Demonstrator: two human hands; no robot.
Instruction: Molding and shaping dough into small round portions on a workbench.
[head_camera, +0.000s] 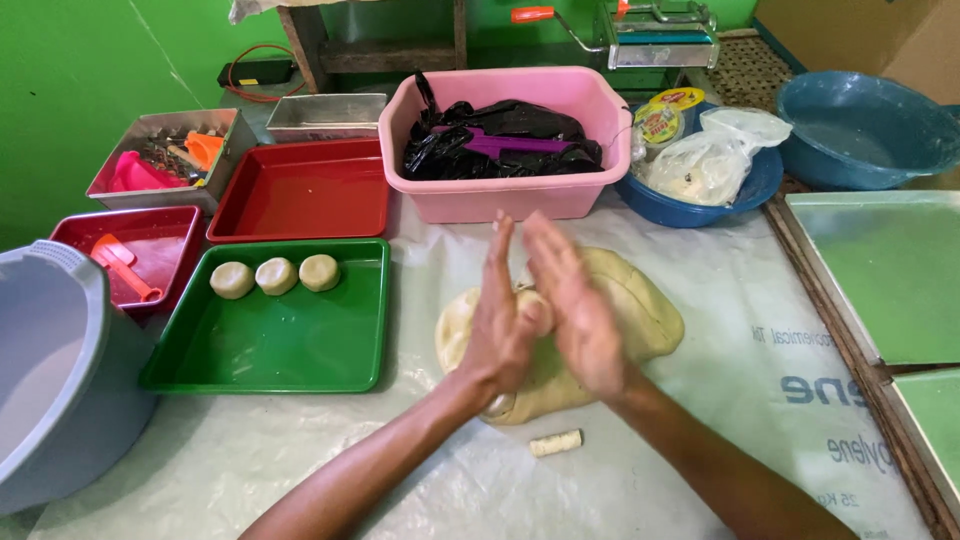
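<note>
Nearest the person, a small dough roll (555, 442) lies on the plastic sheet (700, 470), just right of the left forearm. Beyond it the left hand (500, 320) and right hand (575, 305) stand palm to palm with fingers straight, pressing a dough ball (535, 310) between them; only its pale edge shows in the gap. Under and behind both hands spreads the large dough mass (640, 310), flat on the sheet. Blue printed lettering runs along the sheet's right part, upside down to the person. To the left, a green tray (280, 350) carries three dough rounds (275, 275) in a row at its far edge. Farther left sit a grey bucket (50, 370) and a red tray (170, 240) with an orange scoop. Farther on stands a pink tub (520, 195) holding black plastic, and right of it a blue bowl (745, 190) with a clear bag and round yellow-lidded containers.
</note>
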